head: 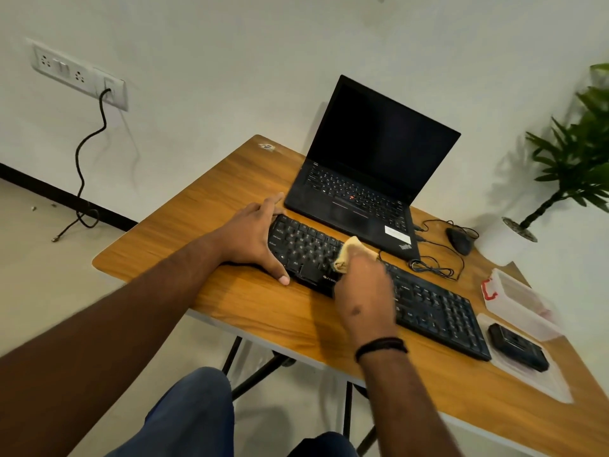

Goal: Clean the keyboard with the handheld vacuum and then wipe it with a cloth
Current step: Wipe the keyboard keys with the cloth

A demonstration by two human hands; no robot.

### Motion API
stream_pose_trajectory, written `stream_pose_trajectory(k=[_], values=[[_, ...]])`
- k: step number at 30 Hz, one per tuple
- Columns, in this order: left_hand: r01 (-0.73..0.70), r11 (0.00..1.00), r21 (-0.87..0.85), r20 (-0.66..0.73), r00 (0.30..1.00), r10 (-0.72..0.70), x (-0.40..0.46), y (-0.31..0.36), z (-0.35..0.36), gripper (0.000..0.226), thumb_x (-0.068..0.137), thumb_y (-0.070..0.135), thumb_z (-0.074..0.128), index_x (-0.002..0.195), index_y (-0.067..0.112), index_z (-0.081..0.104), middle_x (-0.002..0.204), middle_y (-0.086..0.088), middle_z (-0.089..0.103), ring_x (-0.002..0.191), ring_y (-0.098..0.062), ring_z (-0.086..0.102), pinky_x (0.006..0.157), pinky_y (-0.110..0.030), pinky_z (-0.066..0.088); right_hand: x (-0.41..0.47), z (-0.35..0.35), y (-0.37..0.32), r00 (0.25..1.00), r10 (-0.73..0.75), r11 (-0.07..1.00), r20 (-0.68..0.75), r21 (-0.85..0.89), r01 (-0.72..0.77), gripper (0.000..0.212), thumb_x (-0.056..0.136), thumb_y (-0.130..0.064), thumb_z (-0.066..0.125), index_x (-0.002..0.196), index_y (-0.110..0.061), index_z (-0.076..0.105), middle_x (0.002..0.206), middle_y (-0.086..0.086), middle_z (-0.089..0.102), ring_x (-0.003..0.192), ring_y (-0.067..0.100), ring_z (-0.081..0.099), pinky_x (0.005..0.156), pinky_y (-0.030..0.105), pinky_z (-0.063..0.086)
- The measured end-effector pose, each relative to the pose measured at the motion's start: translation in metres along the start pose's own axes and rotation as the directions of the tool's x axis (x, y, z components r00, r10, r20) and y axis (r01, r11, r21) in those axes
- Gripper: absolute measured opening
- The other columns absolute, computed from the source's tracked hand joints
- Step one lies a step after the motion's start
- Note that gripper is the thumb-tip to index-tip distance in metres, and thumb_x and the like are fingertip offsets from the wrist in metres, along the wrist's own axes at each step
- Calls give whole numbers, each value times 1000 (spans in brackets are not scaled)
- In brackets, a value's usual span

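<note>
A long black keyboard [438,308] lies slantwise on the wooden table [204,199]. My left hand [253,239] rests at the keyboard's left end, fingers straight along the far edge and thumb against the near edge. My right hand [365,291] grips a bunched yellow cloth [349,253] and presses it on the keys in the keyboard's left half; this hand is blurred. A small black device [517,346], possibly the handheld vacuum, sits in a clear tray at the right.
An open black laptop [372,179] stands behind the keyboard. A black mouse [458,240] and its coiled cable lie to the right. A clear box with red clips [517,298] and a potted plant [570,159] are at the far right.
</note>
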State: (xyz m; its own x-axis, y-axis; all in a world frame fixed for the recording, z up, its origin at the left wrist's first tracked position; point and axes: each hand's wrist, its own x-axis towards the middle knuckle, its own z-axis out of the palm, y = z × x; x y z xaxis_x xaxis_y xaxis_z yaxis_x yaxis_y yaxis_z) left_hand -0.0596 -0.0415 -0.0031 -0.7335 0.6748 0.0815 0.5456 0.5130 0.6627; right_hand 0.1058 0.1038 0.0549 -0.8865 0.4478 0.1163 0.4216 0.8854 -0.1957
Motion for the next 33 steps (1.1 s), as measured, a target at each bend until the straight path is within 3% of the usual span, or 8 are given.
stream_pose_trajectory(k=[4, 8, 13, 17, 21, 27, 31, 33], values=[[14, 1000, 16, -17, 1000, -14, 1, -3, 0, 165, 25, 79, 84, 157, 32, -4, 159, -6, 31, 147, -26, 25, 122, -43, 23, -21, 31, -34, 979, -174, 982, 107, -55, 180, 51, 103, -15, 35, 153, -7, 26, 164, 14, 15, 153, 27, 7, 124, 38, 10], [6, 1000, 14, -11, 1000, -6, 1, -3, 0, 164, 31, 69, 93, 158, 29, -3, 160, -4, 30, 148, -25, 24, 120, -41, 22, -22, 24, -16, 957, -273, 959, 96, -55, 279, 60, 100, 0, 37, 156, -14, 24, 166, 5, 10, 154, 18, -1, 122, 29, 2], [5, 1000, 12, -12, 1000, -5, 2, -2, 0, 164, 31, 70, 92, 158, 27, -1, 160, -5, 30, 148, -26, 25, 119, -40, 22, -30, 23, -15, 917, -368, 920, 155, -83, 383, 58, 102, -3, 36, 157, -12, 20, 167, 5, 6, 153, 17, -6, 112, 23, -9], [-4, 1000, 0, -15, 1000, 4, 1, -4, 0, 164, 25, 76, 84, 158, 27, 2, 158, -5, 33, 146, -25, 27, 118, -37, 25, -20, 22, -25, 930, -337, 929, 145, -112, 354, 55, 104, -8, 35, 156, -6, 16, 166, 10, 5, 153, 22, -4, 120, 29, -2], [0, 1000, 11, -27, 1000, 0, 2, -3, 1, 161, 33, 64, 95, 159, 26, 1, 158, -3, 34, 147, -24, 25, 119, -38, 23, -21, 22, -29, 941, -296, 944, 166, -98, 315, 55, 103, -8, 36, 156, -5, 18, 166, 12, 8, 154, 24, 1, 123, 33, 5], [4, 1000, 16, -10, 1000, -4, 5, -5, 2, 161, 33, 67, 92, 158, 27, 0, 158, -2, 33, 147, -24, 26, 120, -41, 25, -17, 17, -31, 947, -278, 955, 163, -62, 291, 53, 100, -9, 47, 151, -7, 32, 160, 13, 27, 148, 24, 25, 119, 33, 24], [-2, 1000, 20, -1, 1000, 2, 3, -1, 1, 163, 27, 72, 85, 159, 26, 1, 157, -4, 33, 145, -24, 27, 119, -40, 26, 23, 29, -44, 961, -244, 965, 126, -61, 253, 73, 88, -15, 71, 149, -1, 34, 158, 19, 29, 149, 27, 25, 121, 34, 21], [-9, 1000, 15, -7, 1000, 10, 2, -1, 1, 161, 34, 63, 90, 160, 21, 0, 156, -5, 35, 145, -25, 27, 118, -39, 26, 38, 35, -54, 963, -252, 967, 97, -20, 255, 67, 85, -8, 73, 144, 0, 41, 155, 19, 34, 147, 28, 28, 120, 33, 21]])
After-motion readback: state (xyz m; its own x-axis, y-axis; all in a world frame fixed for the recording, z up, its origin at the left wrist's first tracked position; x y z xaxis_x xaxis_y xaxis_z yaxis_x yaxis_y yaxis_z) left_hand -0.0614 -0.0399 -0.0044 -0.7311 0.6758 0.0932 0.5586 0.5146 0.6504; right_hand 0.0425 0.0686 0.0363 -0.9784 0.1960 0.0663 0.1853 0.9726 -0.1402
